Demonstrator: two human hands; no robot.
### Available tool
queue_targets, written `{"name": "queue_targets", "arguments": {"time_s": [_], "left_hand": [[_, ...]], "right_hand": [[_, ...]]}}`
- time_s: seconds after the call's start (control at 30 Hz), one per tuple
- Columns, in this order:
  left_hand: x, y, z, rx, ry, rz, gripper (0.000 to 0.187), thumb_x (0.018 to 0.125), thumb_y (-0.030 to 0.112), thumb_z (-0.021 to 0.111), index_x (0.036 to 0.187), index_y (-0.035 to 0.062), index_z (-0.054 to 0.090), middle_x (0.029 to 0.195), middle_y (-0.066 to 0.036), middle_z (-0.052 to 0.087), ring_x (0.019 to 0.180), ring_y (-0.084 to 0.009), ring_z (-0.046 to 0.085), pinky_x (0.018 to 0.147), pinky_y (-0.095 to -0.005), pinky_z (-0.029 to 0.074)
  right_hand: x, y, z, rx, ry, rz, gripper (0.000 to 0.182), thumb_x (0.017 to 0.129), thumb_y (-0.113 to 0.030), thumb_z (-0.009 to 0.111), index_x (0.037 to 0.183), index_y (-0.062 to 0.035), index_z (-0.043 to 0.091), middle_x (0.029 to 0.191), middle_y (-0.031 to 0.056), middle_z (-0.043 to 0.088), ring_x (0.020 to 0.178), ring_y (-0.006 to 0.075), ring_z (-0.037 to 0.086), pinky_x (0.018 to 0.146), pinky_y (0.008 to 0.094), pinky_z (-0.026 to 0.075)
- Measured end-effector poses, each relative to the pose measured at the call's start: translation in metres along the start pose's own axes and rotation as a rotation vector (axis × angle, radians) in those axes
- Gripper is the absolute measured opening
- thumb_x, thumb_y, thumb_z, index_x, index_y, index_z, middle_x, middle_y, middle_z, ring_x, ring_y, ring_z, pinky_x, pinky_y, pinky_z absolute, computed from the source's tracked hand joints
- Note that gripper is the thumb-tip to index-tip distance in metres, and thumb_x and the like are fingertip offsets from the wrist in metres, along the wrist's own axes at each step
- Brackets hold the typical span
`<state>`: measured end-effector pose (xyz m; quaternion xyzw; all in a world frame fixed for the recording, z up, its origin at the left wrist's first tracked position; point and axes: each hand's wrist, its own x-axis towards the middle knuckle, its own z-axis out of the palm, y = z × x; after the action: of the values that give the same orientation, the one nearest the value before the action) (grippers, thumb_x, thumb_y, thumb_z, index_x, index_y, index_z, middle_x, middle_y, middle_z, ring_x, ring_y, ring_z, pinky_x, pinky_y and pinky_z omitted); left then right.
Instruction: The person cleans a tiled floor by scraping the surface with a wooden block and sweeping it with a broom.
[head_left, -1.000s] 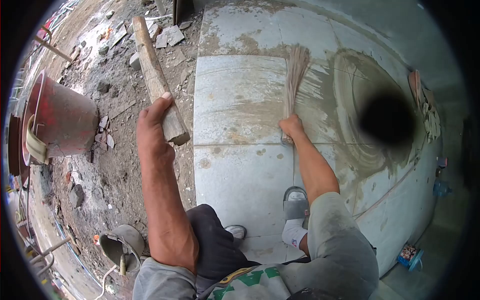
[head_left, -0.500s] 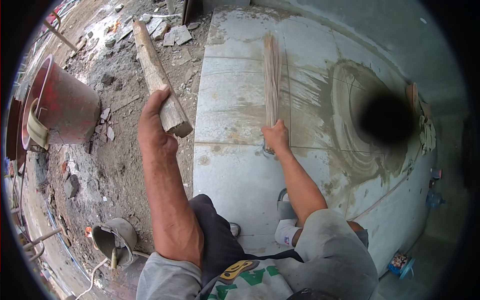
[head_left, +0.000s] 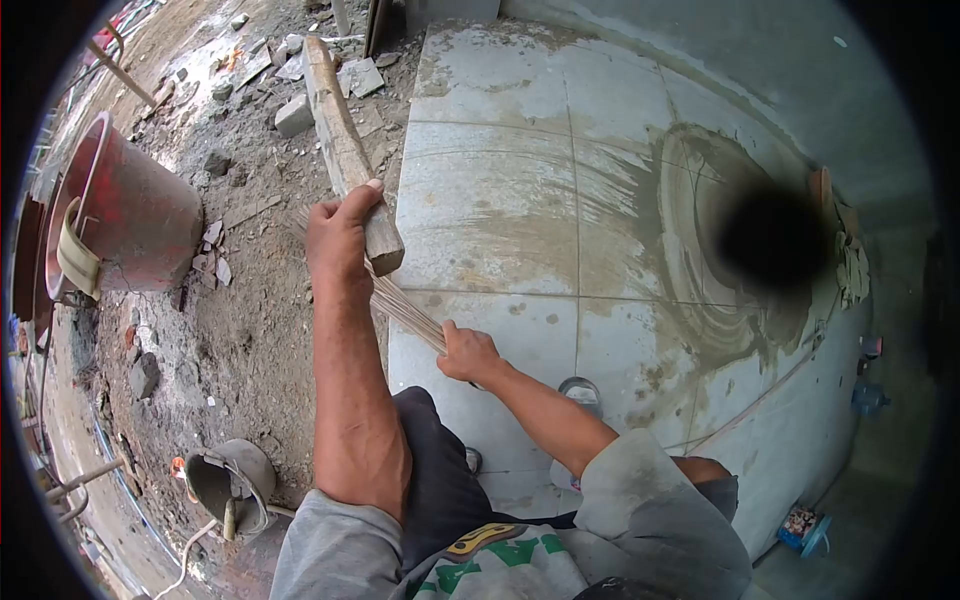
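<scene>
My left hand [head_left: 338,232] is wrapped round the near end of a rough wooden beam [head_left: 340,130], which points away from me over the border between dirt and tile. In my right hand [head_left: 468,355] is the handle end of a stick broom [head_left: 408,314], a bundle of thin bristles. The broom slants up to the left and passes behind my left wrist, so its middle is hidden. Its bristle tips show over the dirt on the far side. Wet, muddy streaks mark the pale tiled floor [head_left: 500,170] to the right.
A large red-brown bucket [head_left: 150,215] stands on the dirt at the left. Closer to me, a smaller grey bucket [head_left: 255,470] holds a tool. Rubble and a grey block [head_left: 294,117] lie at the back left. A wall [head_left: 720,45] borders the tiles.
My right hand has swung the broom from the tiles leftward and nearer, so it now crosses behind my left wrist. My left hand and the beam have shifted right.
</scene>
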<state>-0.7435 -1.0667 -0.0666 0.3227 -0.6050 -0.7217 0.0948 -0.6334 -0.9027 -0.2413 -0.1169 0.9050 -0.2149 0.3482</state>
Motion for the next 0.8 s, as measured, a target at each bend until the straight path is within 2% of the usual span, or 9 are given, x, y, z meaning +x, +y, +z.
{"name": "queue_targets", "arguments": {"time_s": [0.1, 0.13, 0.2, 0.33, 0.47, 0.63, 0.7, 0.77, 0.8], "left_hand": [[-0.010, -0.002, 0.015, 0.350, 0.031, 0.004, 0.044, 0.067, 0.026, 0.078, 0.090, 0.0003, 0.052, 0.081, -0.011, 0.061, 0.068, -0.0170, 0.059, 0.063, -0.0283, 0.048], [-0.003, -0.014, 0.017, 0.498, 0.034, 0.027, 0.053, 0.063, 0.031, 0.079, 0.097, -0.0013, 0.052, 0.089, -0.015, 0.061, 0.078, -0.0245, 0.061, 0.072, -0.0344, 0.048], [-0.010, -0.020, 0.031, 0.746, 0.009, 0.043, 0.066, 0.060, 0.036, 0.077, 0.107, -0.0033, 0.051, 0.102, -0.021, 0.061, 0.097, -0.0366, 0.059, 0.088, -0.0439, 0.046], [-0.033, -0.039, 0.069, 1.106, -0.117, 0.207, 0.060, 0.064, 0.031, 0.075, 0.107, -0.0036, 0.052, 0.107, -0.022, 0.056, 0.107, -0.0370, 0.052, 0.088, -0.0456, 0.047], [-0.049, -0.073, 0.096, 1.222, -0.338, 0.256, 0.062, 0.064, 0.035, 0.077, 0.104, -0.0048, 0.054, 0.108, -0.022, 0.054, 0.106, -0.0383, 0.053, 0.085, -0.0450, 0.049], [-0.065, -0.106, 0.117, 1.267, -0.326, 0.321, 0.057, 0.069, 0.035, 0.076, 0.107, -0.0014, 0.053, 0.109, -0.019, 0.053, 0.107, -0.0336, 0.050, 0.086, -0.0463, 0.047], [-0.068, -0.117, 0.116, 1.252, -0.383, 0.470, 0.061, 0.073, 0.048, 0.071, 0.104, -0.0023, 0.054, 0.105, -0.024, 0.055, 0.101, -0.0411, 0.054, 0.082, -0.0471, 0.049], [-0.069, -0.124, 0.118, 1.215, -0.404, 0.370, 0.062, 0.077, 0.051, 0.066, 0.104, -0.0027, 0.054, 0.101, -0.025, 0.058, 0.098, -0.0419, 0.057, 0.082, -0.0472, 0.049], [-0.068, -0.127, 0.118, 1.174, -0.421, 0.276, 0.063, 0.080, 0.055, 0.061, 0.104, -0.0031, 0.054, 0.098, -0.027, 0.060, 0.096, -0.0427, 0.059, 0.082, -0.0473, 0.048]], "right_hand": [[-0.031, 0.039, 0.048, 0.098, 0.101, 0.103, 0.053, 0.075, -0.034, 0.066, 0.112, -0.0002, 0.048, 0.094, 0.0214, 0.064, 0.095, 0.0387, 0.061, 0.086, 0.0458, 0.047], [-0.030, 0.046, 0.048, 0.105, 0.102, 0.100, 0.053, 0.075, -0.034, 0.066, 0.112, -0.0002, 0.048, 0.094, 0.0214, 0.064, 0.095, 0.0387, 0.061, 0.086, 0.0458, 0.047], [-0.032, 0.060, 0.033, 0.224, 0.346, 0.221, 0.060, 0.080, -0.044, 0.063, 0.119, -0.0003, 0.048, 0.101, 0.0186, 0.063, 0.096, 0.0329, 0.060, 0.087, 0.0399, 0.047], [-0.022, 0.042, -0.065, 1.565, 0.227, 0.178, 0.060, 0.094, -0.056, 0.042, 0.111, 0.0003, 0.058, 0.107, 0.0162, 0.059, 0.095, 0.0246, 0.059, 0.085, 0.0414, 0.048], [-0.008, 0.043, -0.105, 1.790, 0.103, 0.064, 0.066, 0.094, -0.060, 0.037, 0.105, 0.0003, 0.060, 0.110, 0.0139, 0.059, 0.095, 0.0233, 0.059, 0.082, 0.0424, 0.049], [0.013, 0.069, -0.115, 1.946, 0.105, 0.042, 0.050, 0.096, -0.049, 0.039, 0.105, -0.0047, 0.061, 0.100, 0.0121, 0.064, 0.091, 0.0229, 0.062, 0.080, 0.0379, 0.050], [0.031, 0.091, -0.115, 1.958, 0.106, 0.060, 0.044, 0.096, -0.042, 0.040, 0.106, -0.0043, 0.060, 0.095, 0.0111, 0.066, 0.091, 0.0229, 0.063, 0.078, 0.0385, 0.051], [0.044, 0.100, -0.123, 1.972, 0.318, 0.144, 0.046, 0.094, -0.041, 0.041, 0.111, -0.0022, 0.058, 0.102, 0.0139, 0.064, 0.094, 0.0258, 0.063, 0.078, 0.0401, 0.051], [0.038, 0.093, -0.136, 1.884, 0.437, 0.292, 0.050, 0.093, -0.042, 0.040, 0.117, 0.0004, 0.055, 0.111, 0.0170, 0.061, 0.099, 0.0297, 0.061, 0.079, 0.0409, 0.051]]}}
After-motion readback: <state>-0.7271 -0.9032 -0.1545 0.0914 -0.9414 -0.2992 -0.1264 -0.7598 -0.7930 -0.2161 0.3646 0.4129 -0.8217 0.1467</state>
